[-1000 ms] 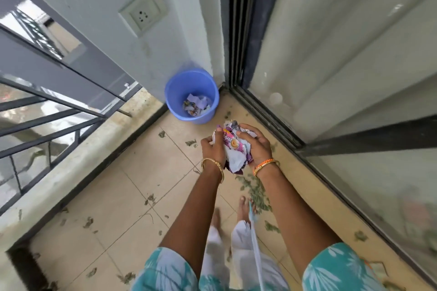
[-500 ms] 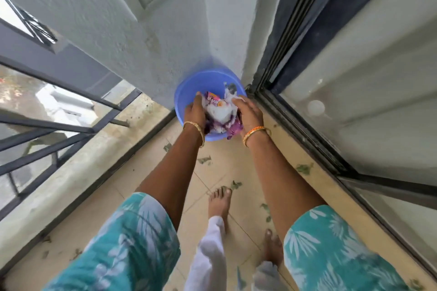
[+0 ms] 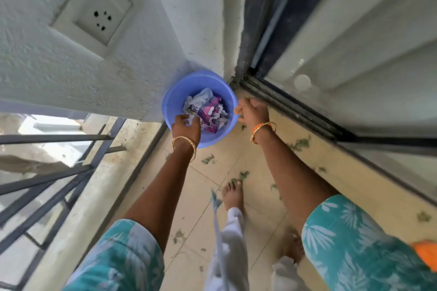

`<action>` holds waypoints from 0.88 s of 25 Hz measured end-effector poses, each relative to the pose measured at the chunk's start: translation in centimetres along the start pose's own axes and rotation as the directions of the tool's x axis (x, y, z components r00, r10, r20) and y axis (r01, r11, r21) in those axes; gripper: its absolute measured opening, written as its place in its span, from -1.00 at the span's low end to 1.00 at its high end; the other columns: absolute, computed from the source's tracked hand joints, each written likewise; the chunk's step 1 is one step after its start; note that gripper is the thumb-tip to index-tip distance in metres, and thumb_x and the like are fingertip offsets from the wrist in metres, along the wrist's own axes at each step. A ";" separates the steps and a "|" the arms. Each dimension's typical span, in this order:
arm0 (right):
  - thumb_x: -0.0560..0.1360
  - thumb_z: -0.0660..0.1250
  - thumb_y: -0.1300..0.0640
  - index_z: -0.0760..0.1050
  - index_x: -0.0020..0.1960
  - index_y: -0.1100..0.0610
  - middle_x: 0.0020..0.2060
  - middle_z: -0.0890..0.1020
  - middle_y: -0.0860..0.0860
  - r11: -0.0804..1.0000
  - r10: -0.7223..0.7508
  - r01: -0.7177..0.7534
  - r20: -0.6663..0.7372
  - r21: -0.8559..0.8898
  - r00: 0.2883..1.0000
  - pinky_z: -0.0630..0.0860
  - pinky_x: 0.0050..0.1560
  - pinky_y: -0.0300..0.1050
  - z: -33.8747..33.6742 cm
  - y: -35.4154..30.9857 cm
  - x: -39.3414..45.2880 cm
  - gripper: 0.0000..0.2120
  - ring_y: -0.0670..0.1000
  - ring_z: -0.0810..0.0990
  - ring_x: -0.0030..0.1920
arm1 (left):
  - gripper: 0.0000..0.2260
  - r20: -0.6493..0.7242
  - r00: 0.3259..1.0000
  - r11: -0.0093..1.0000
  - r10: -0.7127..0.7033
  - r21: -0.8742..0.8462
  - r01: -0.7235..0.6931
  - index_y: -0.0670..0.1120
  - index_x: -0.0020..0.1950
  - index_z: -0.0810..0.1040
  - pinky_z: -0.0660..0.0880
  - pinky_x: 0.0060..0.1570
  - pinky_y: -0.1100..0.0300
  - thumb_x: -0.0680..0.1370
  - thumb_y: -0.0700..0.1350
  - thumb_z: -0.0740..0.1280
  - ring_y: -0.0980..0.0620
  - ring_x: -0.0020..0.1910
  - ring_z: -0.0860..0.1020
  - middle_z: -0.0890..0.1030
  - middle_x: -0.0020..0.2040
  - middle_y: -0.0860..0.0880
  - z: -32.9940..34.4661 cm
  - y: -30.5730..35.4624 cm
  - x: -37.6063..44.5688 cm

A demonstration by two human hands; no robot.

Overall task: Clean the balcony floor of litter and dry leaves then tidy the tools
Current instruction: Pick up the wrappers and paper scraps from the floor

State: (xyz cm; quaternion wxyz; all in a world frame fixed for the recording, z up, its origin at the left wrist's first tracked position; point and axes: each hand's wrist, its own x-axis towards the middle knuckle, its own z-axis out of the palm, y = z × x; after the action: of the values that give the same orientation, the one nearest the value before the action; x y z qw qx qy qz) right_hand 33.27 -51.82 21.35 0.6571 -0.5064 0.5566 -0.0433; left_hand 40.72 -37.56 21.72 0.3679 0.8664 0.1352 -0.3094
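Observation:
A blue bucket stands on the floor in the corner between the white wall and the sliding door track. It holds crumpled litter of white paper and purple wrappers. My left hand hangs over the bucket's near rim with its fingers down among the scraps; the back of the hand hides whether they pinch anything. My right hand is just outside the right rim, loosely curled and holding nothing. Dry leaves lie scattered on the beige tiles behind the bucket.
A dark metal railing above a concrete kerb runs along the left. The glass sliding door and its track close the right side. A wall socket sits above the bucket. My bare feet stand on the tiles among more leaves.
Both hands carried a bundle of wrappers forward to the bucket. The bundle now lies inside it, my right hand has moved off to the right, and my head has come closer.

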 end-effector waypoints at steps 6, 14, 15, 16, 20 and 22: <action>0.35 0.24 0.13 0.06 -0.49 0.07 -0.57 0.06 0.00 0.870 -0.438 0.323 -0.283 -0.373 0.853 0.08 -0.41 -0.11 -7.2 -0.4 -8.8 -0.61 -0.07 0.14 -0.46 | -0.86 0.406 0.797 0.726 0.447 0.356 -0.589 -0.24 0.02 0.52 0.39 0.03 0.13 0.52 -0.21 0.27 -0.20 0.06 0.52 0.56 0.03 -0.25 3.0 5.0 -9.1; 0.34 0.06 -0.08 0.24 -0.44 0.08 -0.53 0.40 0.25 0.939 -0.220 -0.011 -0.626 -0.344 0.748 0.35 -0.42 -0.09 -25.4 12.4 -21.4 -0.71 0.22 0.43 -0.47 | -0.63 0.798 0.460 0.157 0.388 0.435 -0.887 -0.15 0.31 0.42 0.40 0.19 0.01 0.51 -0.13 0.27 -0.20 0.25 0.39 0.36 0.30 -0.18 10.6 1.5 -24.5; 0.34 0.07 -0.07 0.21 -0.45 0.08 -0.54 0.35 0.21 0.948 -0.198 -0.031 -0.659 -0.318 0.725 0.37 -0.41 -0.08 -27.4 14.3 -23.2 -0.71 0.17 0.39 -0.48 | -0.63 0.809 0.457 0.160 0.370 0.430 -0.889 -0.15 0.31 0.42 0.41 0.19 0.00 0.51 -0.13 0.28 -0.20 0.25 0.39 0.36 0.30 -0.18 11.8 0.3 -26.7; 0.35 0.10 -0.04 0.17 -0.46 0.08 -0.53 0.31 0.14 0.959 -0.161 -0.054 -0.692 -0.278 0.704 0.41 -0.38 -0.06 -29.1 16.0 -25.2 -0.71 0.12 0.35 -0.47 | -0.64 0.823 0.446 0.155 0.351 0.419 -0.895 -0.15 0.31 0.42 0.41 0.20 0.01 0.52 -0.13 0.27 -0.20 0.26 0.38 0.36 0.31 -0.18 13.0 -0.8 -29.1; 0.41 0.22 0.08 0.33 -0.42 0.14 -0.38 0.50 0.20 0.978 0.050 -0.189 -0.797 -0.082 0.601 0.44 -0.29 -0.04 -35.7 24.6 -33.1 -0.74 0.21 0.50 -0.34 | -0.62 0.932 0.292 -0.046 0.217 0.308 -0.950 -0.12 0.35 0.38 0.39 0.22 0.03 0.55 -0.10 0.25 -0.16 0.31 0.32 0.35 0.34 -0.15 17.6 -7.1 -40.2; 0.44 0.27 0.17 0.41 -0.31 0.16 -0.30 0.55 0.16 0.984 0.130 -0.169 -0.848 0.049 0.514 0.47 -0.27 -0.05 -38.8 29.0 -37.0 -0.83 0.19 0.54 -0.32 | -0.60 0.971 0.192 -0.214 0.140 0.219 -0.952 -0.10 0.38 0.34 0.39 0.23 0.03 0.55 -0.08 0.23 -0.12 0.34 0.29 0.32 0.36 -0.12 19.9 -10.8 -45.6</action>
State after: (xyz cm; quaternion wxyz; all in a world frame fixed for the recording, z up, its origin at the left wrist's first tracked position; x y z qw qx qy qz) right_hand -25.44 -38.77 31.24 0.2948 -0.3847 0.8476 -0.2161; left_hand -8.18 -44.70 33.99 -0.0951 0.6206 -0.6950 -0.3505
